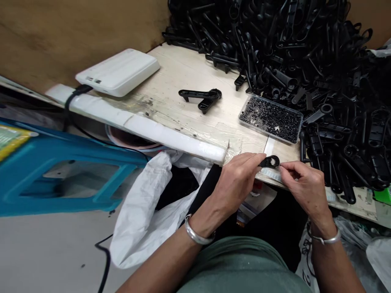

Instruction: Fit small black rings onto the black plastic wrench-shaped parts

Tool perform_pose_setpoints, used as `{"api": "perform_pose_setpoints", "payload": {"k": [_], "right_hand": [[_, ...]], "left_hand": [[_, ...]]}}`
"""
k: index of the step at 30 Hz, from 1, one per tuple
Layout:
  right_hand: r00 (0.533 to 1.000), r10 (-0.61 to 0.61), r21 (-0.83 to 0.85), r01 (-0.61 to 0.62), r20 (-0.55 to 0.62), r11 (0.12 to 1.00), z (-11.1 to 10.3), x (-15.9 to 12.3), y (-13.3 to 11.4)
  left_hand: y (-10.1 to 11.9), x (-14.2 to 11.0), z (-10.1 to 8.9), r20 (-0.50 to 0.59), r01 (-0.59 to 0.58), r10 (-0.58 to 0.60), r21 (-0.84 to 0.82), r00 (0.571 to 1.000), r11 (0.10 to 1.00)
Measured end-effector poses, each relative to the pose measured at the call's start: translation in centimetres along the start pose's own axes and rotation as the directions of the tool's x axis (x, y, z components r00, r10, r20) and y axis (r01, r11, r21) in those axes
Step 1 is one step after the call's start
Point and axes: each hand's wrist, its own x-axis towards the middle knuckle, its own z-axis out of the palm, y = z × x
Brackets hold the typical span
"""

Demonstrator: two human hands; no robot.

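My left hand (236, 179) is closed around a black plastic part (270, 161) whose ring-shaped end sticks out past the fingertips at the table's front edge. At that ring, the thumb and fingers of my right hand (304, 181) are pinched together; whatever they hold is too small or hidden to name. Just beyond both hands sits a clear plastic box (270, 118) full of tiny black pieces. A single black part with two arms (203, 97) lies apart on the pale tabletop (171, 77).
A large heap of black plastic parts (275, 49) covers the back and right of the table. A white power bank (117, 72) with a black cable rests at the left. Below are a blue plastic stool (67, 171) and a white sack (137, 219).
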Motion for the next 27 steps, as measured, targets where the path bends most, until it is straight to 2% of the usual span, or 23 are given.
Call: {"api": "perform_pose_setpoints", "payload": {"k": [6,14,22,27], "right_hand": [[0.995,-0.089,-0.103,0.092,0.034,0.990,0.2,0.6,-0.4],[0.980,-0.185,-0.148,0.193,0.068,0.970,0.9,0.6,-1.0],[0.960,-0.210,-0.244,0.253,0.187,0.936,0.9,0.6,-1.3],[0.960,-0.143,-0.318,0.218,0.241,0.923,1.0,0.7,-2.2]], "left_hand": [[-0.2,-0.2,0.4,-0.010,0.001,-0.002,-0.045,1.000,0.999],[-0.5,-0.2,0.4,-0.020,-0.019,0.018,-0.046,1.000,0.999],[-0.5,-0.2,0.4,-0.013,-0.006,0.005,-0.060,1.000,0.998],[-0.5,-0.2,0.4,-0.008,-0.009,0.008,-0.078,1.000,0.997]]}}
